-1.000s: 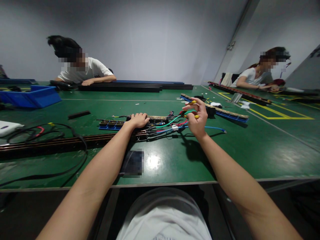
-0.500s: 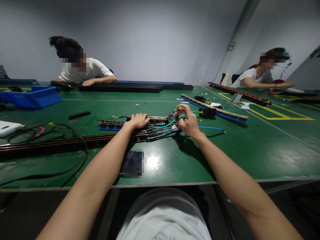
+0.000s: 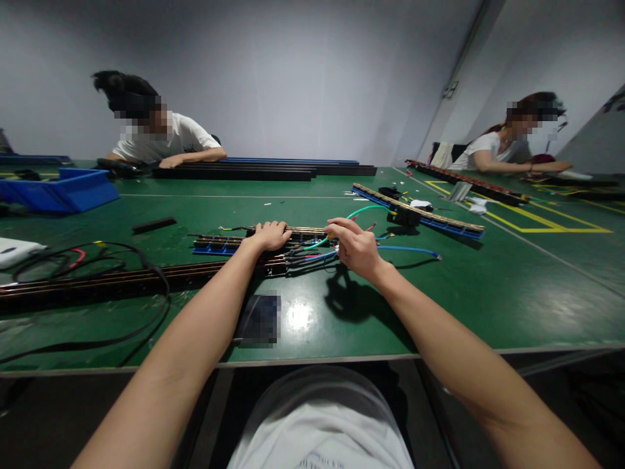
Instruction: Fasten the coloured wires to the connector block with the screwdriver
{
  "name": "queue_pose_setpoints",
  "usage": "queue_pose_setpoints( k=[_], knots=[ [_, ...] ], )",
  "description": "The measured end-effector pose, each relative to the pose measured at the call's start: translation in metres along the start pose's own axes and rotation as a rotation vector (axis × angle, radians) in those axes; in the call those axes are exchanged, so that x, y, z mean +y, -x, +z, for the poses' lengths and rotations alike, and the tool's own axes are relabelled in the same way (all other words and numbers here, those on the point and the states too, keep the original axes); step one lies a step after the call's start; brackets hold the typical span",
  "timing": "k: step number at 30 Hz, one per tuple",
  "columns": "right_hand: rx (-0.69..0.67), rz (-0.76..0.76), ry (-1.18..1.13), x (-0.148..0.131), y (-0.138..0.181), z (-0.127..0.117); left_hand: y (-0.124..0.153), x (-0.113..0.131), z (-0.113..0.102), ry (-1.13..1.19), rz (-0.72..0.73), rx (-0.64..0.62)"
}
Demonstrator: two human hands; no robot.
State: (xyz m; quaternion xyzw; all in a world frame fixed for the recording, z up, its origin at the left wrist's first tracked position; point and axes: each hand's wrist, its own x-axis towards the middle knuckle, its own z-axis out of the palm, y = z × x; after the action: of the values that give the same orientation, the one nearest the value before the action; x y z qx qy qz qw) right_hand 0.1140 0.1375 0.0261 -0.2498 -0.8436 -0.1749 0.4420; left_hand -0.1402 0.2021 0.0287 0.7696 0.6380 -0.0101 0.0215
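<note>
My left hand [image 3: 272, 236] lies flat with its fingers outstretched on a short rail with copper-coloured strips and a blue base [image 3: 217, 245]. My right hand [image 3: 359, 247] is closed in a pinch at the rail's right end; a bit of yellow shows at its fingertips, too small to name. Around it run a green wire [image 3: 367, 209] and a blue wire [image 3: 407, 249] ending in a metal tip. Nearer me, a long dark rail with copper strips [image 3: 122, 280] ends in several wires below my left hand. The wire ends by my right fingers are partly hidden.
Another blue-based rail [image 3: 439, 221] lies at the right, with a black block beside it. A blue bin [image 3: 63, 190], black cable [image 3: 163, 293] and small black bar [image 3: 153, 225] are at the left. Two people sit across the green table [image 3: 488, 293], beyond black bars [image 3: 234, 172].
My right hand has moved slightly left and down, its fingers drawing together towards the rail's end. The green wire now arches clear behind it. My left hand has stayed in place.
</note>
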Motion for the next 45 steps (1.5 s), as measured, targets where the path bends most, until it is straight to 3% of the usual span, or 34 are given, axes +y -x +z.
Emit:
queue_pose_setpoints(
  k=[7,13,16,22,27,32,34,37,39,42,45],
  knots=[
    [0.04,0.162,-0.095,0.005,-0.002,-0.005,0.001,-0.001,0.001,0.004,0.008,0.0],
    [0.353,0.385,-0.328,-0.006,-0.009,-0.02,-0.002,-0.003,0.002,0.019,0.011,-0.007],
    [0.446,0.449,-0.483,-0.012,-0.016,-0.024,-0.002,-0.003,0.002,0.017,0.012,-0.008],
    [0.427,0.638,-0.706,-0.007,-0.022,-0.021,-0.003,-0.003,0.004,0.02,0.01,-0.005],
    [0.316,0.735,-0.751,0.001,-0.02,-0.014,-0.002,-0.002,0.004,0.021,0.001,0.01],
    [0.203,0.608,-0.619,-0.008,-0.016,-0.011,-0.003,-0.001,0.004,0.013,0.003,0.019],
    [0.115,0.426,-0.546,-0.018,-0.014,-0.011,-0.003,-0.001,0.005,0.011,-0.003,0.022],
    [-0.033,0.02,-0.393,-0.033,-0.011,-0.009,-0.002,0.0,0.005,0.009,-0.002,0.031],
    [-0.099,-0.147,-0.283,-0.04,-0.009,-0.007,-0.002,0.001,0.005,0.007,-0.001,0.036],
    [-0.099,-0.173,-0.226,-0.043,-0.009,-0.007,-0.002,0.0,0.005,0.015,0.002,0.039],
    [0.02,-0.014,-0.296,-0.04,-0.011,-0.014,-0.002,0.0,0.004,0.025,0.015,0.043]
  ],
)
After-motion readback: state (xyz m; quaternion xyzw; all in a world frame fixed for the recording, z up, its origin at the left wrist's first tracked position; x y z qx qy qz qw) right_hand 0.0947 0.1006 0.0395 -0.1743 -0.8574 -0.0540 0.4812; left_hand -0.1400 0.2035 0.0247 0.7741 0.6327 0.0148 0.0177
